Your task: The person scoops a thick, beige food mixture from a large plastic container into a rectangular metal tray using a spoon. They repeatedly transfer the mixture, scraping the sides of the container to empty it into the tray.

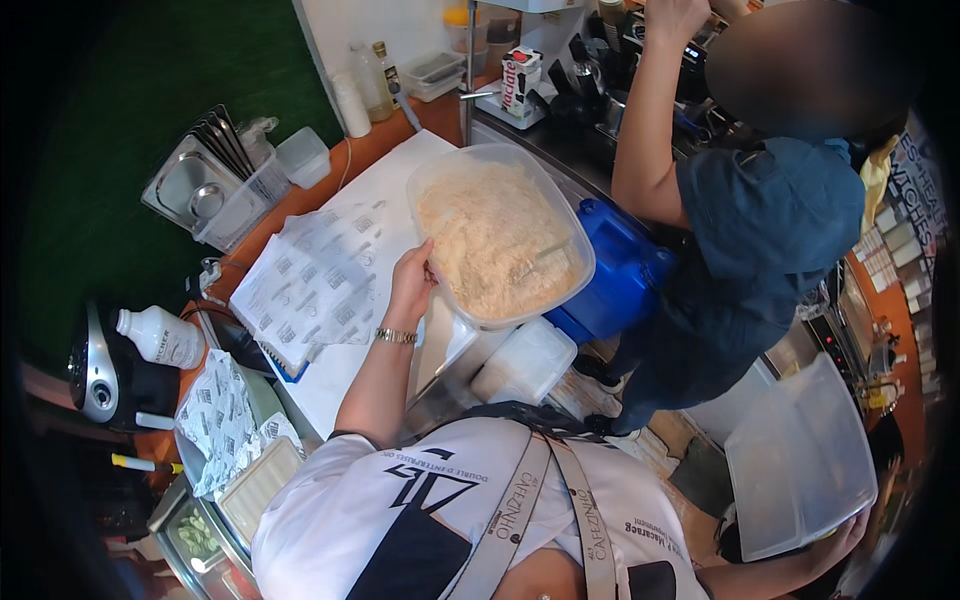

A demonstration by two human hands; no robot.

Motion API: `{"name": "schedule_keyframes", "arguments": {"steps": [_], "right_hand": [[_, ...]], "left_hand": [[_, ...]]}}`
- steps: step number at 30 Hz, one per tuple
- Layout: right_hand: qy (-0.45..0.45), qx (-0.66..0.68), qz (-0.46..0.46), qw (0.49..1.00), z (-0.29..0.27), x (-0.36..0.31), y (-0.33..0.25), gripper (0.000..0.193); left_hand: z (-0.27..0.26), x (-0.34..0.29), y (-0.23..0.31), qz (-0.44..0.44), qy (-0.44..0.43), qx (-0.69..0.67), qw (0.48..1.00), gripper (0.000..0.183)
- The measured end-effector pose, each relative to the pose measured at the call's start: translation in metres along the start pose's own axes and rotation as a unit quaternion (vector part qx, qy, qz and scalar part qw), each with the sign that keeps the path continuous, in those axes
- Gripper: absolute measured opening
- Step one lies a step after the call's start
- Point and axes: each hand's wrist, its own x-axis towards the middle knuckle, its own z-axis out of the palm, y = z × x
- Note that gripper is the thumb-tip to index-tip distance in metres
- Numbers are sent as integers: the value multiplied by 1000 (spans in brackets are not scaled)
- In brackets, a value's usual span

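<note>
A large translucent plastic tub [435, 170] rests at the edge of the white worktop, filled with a pale, shredded or crumbly food [505, 230]. My left hand [412, 283], below a metal watch, grips the tub's near left rim. Far out at the lower right, my right hand [842, 542] holds the lower edge of a big translucent plastic lid [800, 460], which is tilted up on its side. Some of the right hand's fingers are hidden behind the lid. Below the tub stands a smaller container with a whitish translucent top [530, 358].
A co-worker in a dark shirt [770, 210] stands close at the right, one arm raised. A blue jug [625, 260] sits between us. Printed paper sheets [320, 265] lie left of the tub. Metal pans [190, 185], a white bottle [160, 337] and a milk carton [520, 80] stand around.
</note>
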Motion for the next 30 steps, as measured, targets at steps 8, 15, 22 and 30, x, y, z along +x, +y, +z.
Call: {"name": "schedule_keyframes", "arguments": {"steps": [8,15,22,30], "right_hand": [[-9,361,-77,930,41,-20,-103,32],[-187,575,-206,769,132,-47,-256,22],[-490,340,-446,668,316,-147,-356,16],[-475,196,-714,475,481,-183,-250,17]], "left_hand": [[-27,-17,-22,103,119,15,987,29],[-77,-60,7,89,160,-51,982,23],[-82,-98,16,89,178,-98,975,19],[-91,-105,3,114,216,-17,970,30]]}}
